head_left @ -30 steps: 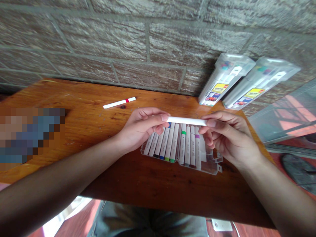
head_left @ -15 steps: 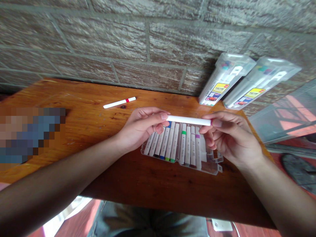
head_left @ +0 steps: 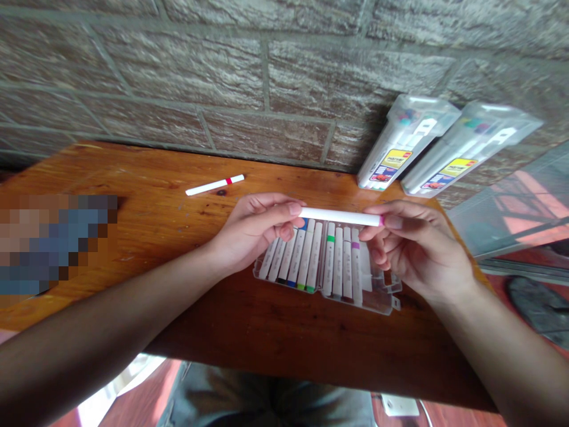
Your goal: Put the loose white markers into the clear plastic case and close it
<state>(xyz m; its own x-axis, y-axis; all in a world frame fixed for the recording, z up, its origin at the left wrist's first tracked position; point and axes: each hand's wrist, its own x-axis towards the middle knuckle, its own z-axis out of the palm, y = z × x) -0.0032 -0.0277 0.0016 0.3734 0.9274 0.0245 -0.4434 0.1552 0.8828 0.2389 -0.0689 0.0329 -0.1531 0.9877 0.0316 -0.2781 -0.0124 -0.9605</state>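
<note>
A white marker lies nearly level between my two hands, above an open clear plastic case. My left hand pinches its left end between thumb and fingers. At the other end, my right hand grips the tip, where a bit of magenta shows beside the thumb. Under it, the clear case lies open on the table with several white markers side by side in both halves. Their upper ends are partly hidden by my hands and the held marker.
A white marker with a red band lies on the wooden table toward the back. Two closed marker cases lean against the stone wall at the right. A pixelated patch covers the table's left side.
Slightly more of the marker's right end shows, with magenta visible there, as my right fingers have shifted a little to the right. My left hand and the case stay put.
</note>
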